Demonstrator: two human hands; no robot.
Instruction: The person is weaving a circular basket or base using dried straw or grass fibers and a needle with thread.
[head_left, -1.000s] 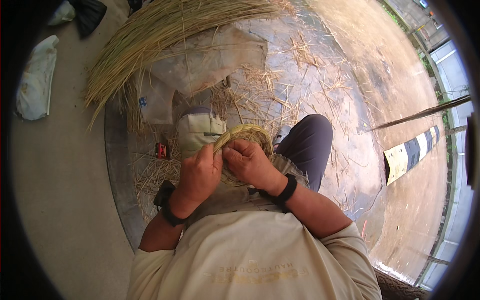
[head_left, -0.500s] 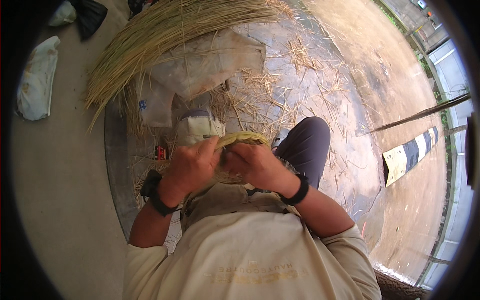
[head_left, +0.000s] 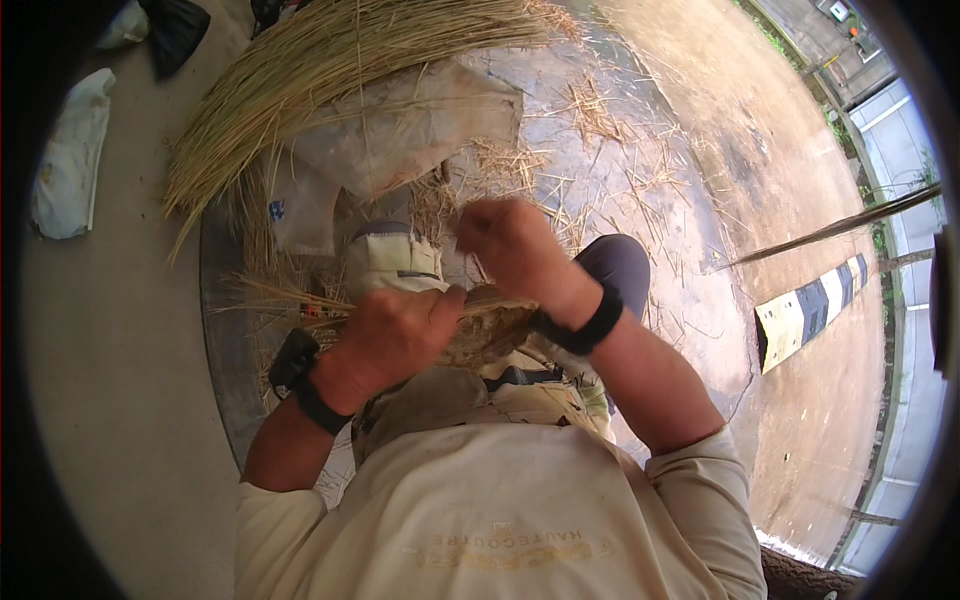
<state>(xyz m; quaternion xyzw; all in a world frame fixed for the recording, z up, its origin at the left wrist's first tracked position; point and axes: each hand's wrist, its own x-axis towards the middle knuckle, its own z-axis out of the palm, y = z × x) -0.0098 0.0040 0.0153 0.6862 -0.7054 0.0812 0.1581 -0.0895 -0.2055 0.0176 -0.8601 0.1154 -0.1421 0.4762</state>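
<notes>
My left hand (head_left: 392,335) grips a small bundle of dry straw (head_left: 480,330) in front of my chest; loose stalks stick out to the left of the fist. My right hand (head_left: 510,245) is raised above the bundle, fingers pinched together on what looks like a thin strand pulled up from it. Both wrists carry black bands. Below the hands lie a pale shoe (head_left: 390,262) and a dark trouser knee (head_left: 620,270).
A large sheaf of long straw (head_left: 330,70) lies across the top, over a crumpled pale sack (head_left: 400,130). Loose straw litters the concrete. A white bag (head_left: 70,160) lies far left. A black-and-white striped kerb block (head_left: 810,305) sits right.
The right hand has lifted up and away from the bundle, drawing a strand. The left hand has stayed closed on the straw and shifted slightly right.
</notes>
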